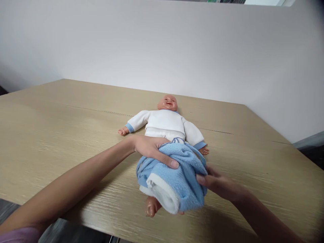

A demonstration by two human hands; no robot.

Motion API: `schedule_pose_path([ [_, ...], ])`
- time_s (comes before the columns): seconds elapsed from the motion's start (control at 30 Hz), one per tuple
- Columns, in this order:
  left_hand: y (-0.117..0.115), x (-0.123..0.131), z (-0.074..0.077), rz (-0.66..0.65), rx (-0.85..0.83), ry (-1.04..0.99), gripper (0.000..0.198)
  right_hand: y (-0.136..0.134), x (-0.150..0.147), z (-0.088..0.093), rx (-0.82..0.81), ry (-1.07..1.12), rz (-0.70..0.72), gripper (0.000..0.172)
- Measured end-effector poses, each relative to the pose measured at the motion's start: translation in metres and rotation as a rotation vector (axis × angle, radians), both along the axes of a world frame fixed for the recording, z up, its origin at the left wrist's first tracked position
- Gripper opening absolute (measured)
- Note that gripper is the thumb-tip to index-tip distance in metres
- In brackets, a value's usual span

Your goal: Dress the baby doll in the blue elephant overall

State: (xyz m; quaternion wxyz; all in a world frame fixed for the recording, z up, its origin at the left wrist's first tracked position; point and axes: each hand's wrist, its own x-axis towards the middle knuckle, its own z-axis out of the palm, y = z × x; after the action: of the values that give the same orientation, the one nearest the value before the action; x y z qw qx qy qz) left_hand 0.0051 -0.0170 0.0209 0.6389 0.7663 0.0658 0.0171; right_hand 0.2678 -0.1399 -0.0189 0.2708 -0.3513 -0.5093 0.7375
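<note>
A baby doll [165, 121] in a white top with blue cuffs lies on its back, head toward the wall. Light blue fleece doll pants [183, 184] with white-lined leg openings are bunched over its legs. My left hand [155, 150] reaches over the waist side of the pants, its thumb pressed on the fabric and its other fingers hidden behind the cloth. On the right side, my right hand [217, 182] grips the pants' edge between thumb and fingers. One doll foot [152, 206] sticks out below the cloth. A blue drawstring [178, 140] shows at the waist.
The doll lies on a wide light wooden table [76, 135] with a seam running across it. Behind the table stands a pale wall [152, 47]. The table's front edge is close to me, with a dark area below it.
</note>
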Motion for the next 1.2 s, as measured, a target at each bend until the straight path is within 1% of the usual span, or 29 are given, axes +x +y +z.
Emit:
schedule_pose_path([
  [0.07, -0.001, 0.002, 0.001, -0.031, -0.013, -0.021, 0.067, -0.003, -0.003, 0.008, 0.031, -0.012, 0.132, 0.09],
  [0.13, -0.001, 0.003, 0.0, -0.063, -0.042, -0.039, 0.071, -0.005, -0.005, 0.012, 0.036, -0.002, 0.177, 0.094],
  [0.2, 0.0, 0.003, -0.002, -0.084, -0.102, -0.054, 0.075, -0.007, -0.005, 0.009, 0.014, -0.002, 0.118, 0.094],
  [0.27, 0.003, 0.002, -0.005, -0.118, -0.196, -0.066, 0.074, -0.006, -0.004, 0.002, -0.001, 0.005, -0.022, 0.088],
  [0.33, 0.004, 0.002, -0.007, -0.168, -0.288, -0.075, 0.072, -0.004, -0.005, -0.005, -0.008, 0.041, -0.134, 0.078],
  [0.43, 0.004, 0.003, -0.008, -0.198, -0.342, -0.136, 0.084, -0.002, -0.011, -0.009, -0.049, 0.133, -0.177, 0.059],
  [0.5, 0.004, 0.003, -0.009, -0.169, -0.336, -0.175, 0.088, -0.001, -0.013, -0.008, -0.064, 0.149, -0.194, 0.049],
  [0.57, 0.004, 0.002, -0.01, -0.153, -0.332, -0.187, 0.085, -0.002, -0.013, -0.006, -0.052, 0.107, -0.191, 0.048],
  [0.63, 0.006, 0.001, -0.012, -0.157, -0.319, -0.183, 0.082, -0.002, -0.011, -0.004, 0.008, 0.07, -0.102, 0.054],
  [0.73, 0.01, -0.002, -0.016, -0.15, -0.268, -0.161, 0.081, -0.002, -0.007, -0.001, 0.117, 0.06, 0.096, 0.071],
  [0.77, 0.01, -0.002, -0.017, -0.14, -0.248, -0.143, 0.083, -0.002, -0.006, 0.0, 0.135, 0.059, 0.119, 0.075],
  [0.8, 0.011, -0.003, -0.017, -0.128, -0.227, -0.122, 0.086, -0.002, -0.007, 0.0, 0.141, 0.057, 0.106, 0.075],
  [0.83, 0.01, -0.004, -0.018, -0.115, -0.208, -0.1, 0.089, -0.002, -0.008, 0.001, 0.143, 0.053, 0.064, 0.072],
  [0.9, 0.009, -0.005, -0.017, -0.08, -0.173, -0.066, 0.093, -0.001, -0.013, 0.003, 0.156, 0.062, -0.046, 0.059],
  [0.93, 0.008, -0.005, -0.016, -0.057, -0.157, -0.055, 0.094, 0.0, -0.016, 0.004, 0.167, 0.079, -0.083, 0.055],
  [0.97, 0.006, -0.005, -0.015, -0.037, -0.141, -0.048, 0.095, 0.001, -0.019, 0.005, 0.171, 0.101, -0.104, 0.054],
  [1.03, 0.005, -0.004, -0.014, -0.024, -0.112, -0.045, 0.094, 0.002, -0.022, 0.007, 0.176, 0.144, -0.107, 0.058],
  [1.13, 0.006, -0.002, -0.012, -0.044, -0.094, -0.07, 0.093, 0.002, -0.019, 0.009, 0.181, 0.147, -0.097, 0.058],
  [1.2, 0.007, 0.001, -0.011, -0.073, -0.111, -0.069, 0.1, 0.0, -0.016, 0.01, 0.177, 0.122, -0.049, 0.056],
])
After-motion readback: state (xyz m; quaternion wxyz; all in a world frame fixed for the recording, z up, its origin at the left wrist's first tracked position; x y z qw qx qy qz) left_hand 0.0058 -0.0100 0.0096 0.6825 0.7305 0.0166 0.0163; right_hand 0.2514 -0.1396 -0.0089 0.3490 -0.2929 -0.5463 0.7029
